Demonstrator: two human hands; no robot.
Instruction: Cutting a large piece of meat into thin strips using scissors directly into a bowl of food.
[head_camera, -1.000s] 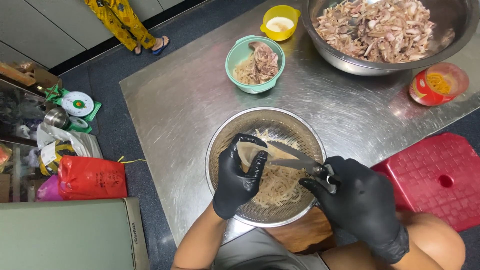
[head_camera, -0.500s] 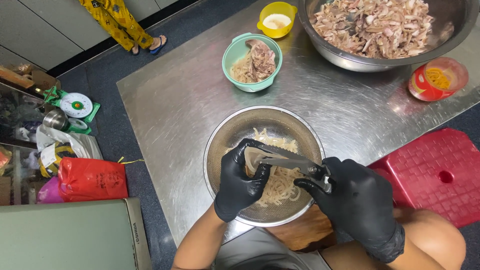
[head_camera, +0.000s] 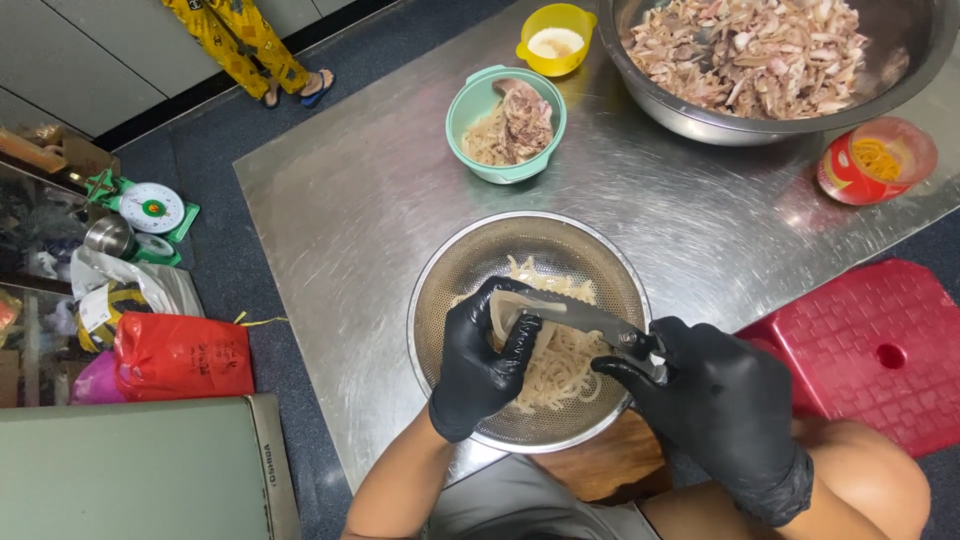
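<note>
Pale, soft strips of raw offal (head_camera: 555, 365) lie heaped in a round perforated steel colander (head_camera: 450, 290) at the near edge of the steel worktop (head_camera: 340, 230). They look wet and limp, so they probably slip easily and sag when lifted; a pinch near one end, with the rest hanging, seems the surest hold. On the left, the left hand (head_camera: 480, 365), in a black glove, curls closed around one pale strip (head_camera: 510, 312), its fingers (head_camera: 520, 345) pressing the strip up against a steel knife blade (head_camera: 570, 315). The blade runs across the colander to the right, where the right hand (head_camera: 720, 405), also black-gloved, is clenched around the knife's handle, fingers wrapped tight and the forefinger stretched toward the blade. Farther back on the worktop stand a green plastic bowl (head_camera: 465, 115) of meat scraps, a small yellow bowl (head_camera: 530, 25), and a large steel basin (head_camera: 690, 120) of trimmed pieces. A red plastic stool (head_camera: 880, 350) sits at the right.
</note>
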